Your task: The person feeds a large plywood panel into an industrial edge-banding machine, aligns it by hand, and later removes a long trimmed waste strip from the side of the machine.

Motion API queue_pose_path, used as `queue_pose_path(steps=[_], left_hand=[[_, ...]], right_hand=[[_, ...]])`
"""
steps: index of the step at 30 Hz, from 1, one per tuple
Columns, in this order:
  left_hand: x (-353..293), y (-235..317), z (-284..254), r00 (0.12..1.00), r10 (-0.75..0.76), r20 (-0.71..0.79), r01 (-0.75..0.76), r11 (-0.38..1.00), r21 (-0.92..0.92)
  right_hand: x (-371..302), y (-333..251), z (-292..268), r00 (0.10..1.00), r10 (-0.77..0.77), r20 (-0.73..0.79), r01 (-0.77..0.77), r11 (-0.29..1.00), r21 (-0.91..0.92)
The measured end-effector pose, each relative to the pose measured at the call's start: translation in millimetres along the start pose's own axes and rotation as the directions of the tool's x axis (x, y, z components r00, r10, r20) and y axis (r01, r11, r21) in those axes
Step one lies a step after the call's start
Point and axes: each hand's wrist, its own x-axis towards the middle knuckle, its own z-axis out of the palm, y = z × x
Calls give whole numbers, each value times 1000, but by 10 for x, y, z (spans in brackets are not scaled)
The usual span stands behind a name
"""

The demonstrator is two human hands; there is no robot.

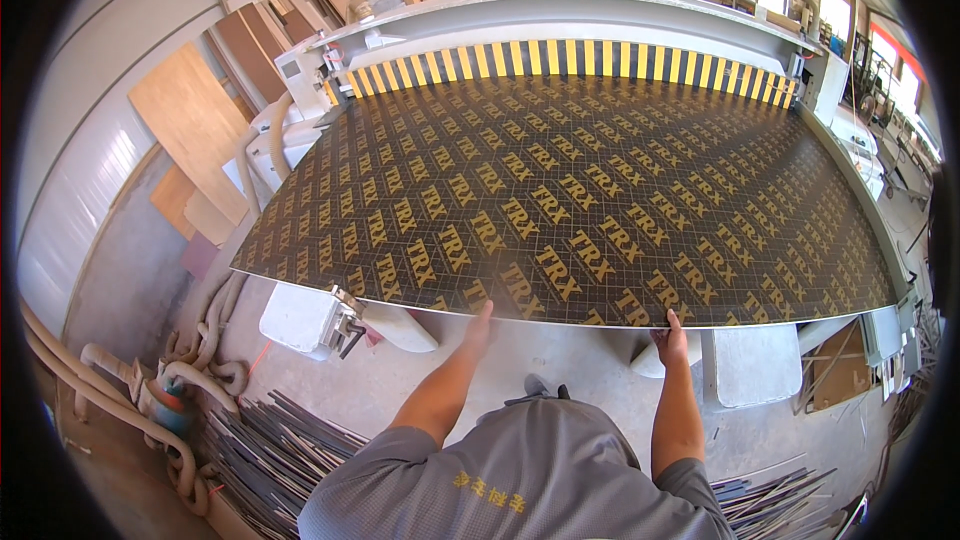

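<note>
Grey shirt (510, 470), hands (478, 328) (672, 340) gripping dark panel (570, 210), lying flat, long axis left-right

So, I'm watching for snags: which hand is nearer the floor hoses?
The left hand, at the near edge of the sheet; the right hand meets that edge farther from the hoses.

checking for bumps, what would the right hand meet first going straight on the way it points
The right hand would first meet the dark patterned panel, whose near edge it touches; depth beneath is unclear.
</note>
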Motion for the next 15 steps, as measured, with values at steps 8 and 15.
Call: queue_pose_path(steps=[8,15], left_hand=[[68,-35,-29,997,-63,-52,70,989,133],[35,-14,-37,1000,-21,6,20,990,136]], right_hand=[[5,17,11,997,-60,56,58,998,35],[11,12,14,1000,9,-14,-8,1000,29]])
